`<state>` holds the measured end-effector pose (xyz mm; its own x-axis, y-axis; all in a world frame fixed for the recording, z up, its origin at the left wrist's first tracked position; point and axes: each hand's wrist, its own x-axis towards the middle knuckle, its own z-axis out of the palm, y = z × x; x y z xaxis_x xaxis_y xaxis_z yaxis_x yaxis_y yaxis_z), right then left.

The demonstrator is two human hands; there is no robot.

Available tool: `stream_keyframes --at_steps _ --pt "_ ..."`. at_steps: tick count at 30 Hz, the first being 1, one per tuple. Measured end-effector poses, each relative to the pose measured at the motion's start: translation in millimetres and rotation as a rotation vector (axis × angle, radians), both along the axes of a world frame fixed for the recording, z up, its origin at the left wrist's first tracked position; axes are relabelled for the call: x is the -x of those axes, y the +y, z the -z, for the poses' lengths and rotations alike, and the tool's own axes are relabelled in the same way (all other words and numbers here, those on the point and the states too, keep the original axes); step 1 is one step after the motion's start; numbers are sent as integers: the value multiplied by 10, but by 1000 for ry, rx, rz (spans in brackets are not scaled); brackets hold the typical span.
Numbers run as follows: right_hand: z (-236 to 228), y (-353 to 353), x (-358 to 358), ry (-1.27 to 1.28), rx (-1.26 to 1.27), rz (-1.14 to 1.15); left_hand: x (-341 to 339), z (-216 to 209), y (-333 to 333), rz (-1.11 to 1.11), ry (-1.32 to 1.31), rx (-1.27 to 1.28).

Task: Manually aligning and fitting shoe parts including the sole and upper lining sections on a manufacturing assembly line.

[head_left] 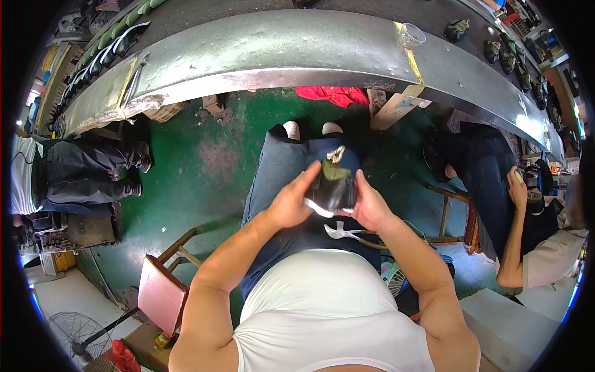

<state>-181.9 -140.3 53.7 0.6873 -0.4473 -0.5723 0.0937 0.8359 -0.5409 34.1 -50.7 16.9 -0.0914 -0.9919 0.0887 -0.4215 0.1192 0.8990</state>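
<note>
Above my lap I hold a dark shoe upper, with an olive-green patch and a pale, ragged tip at its far end. White shows along its near edge. My left hand is closed on its left side, thumb along the flank. From the right, my right hand grips the same piece. Whether a form sits inside the upper cannot be made out. Across my thighs, just below the hands, lies a pair of pincers with a metal head; its handles run under my right forearm.
A metal-edged bench crosses ahead, holding a clear plastic cup and rows of dark shoe parts. Co-workers sit at left and right. A pink-seated chair stands left behind me; red cloth lies under the bench.
</note>
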Motion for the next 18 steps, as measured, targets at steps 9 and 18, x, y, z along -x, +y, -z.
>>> stream_keyframes --at_steps 9,18 --pt "-134 487 938 668 1484 -785 -2 -173 -174 -313 -13 -55" --pt "-416 293 990 710 821 -891 33 59 79 -298 198 -511"
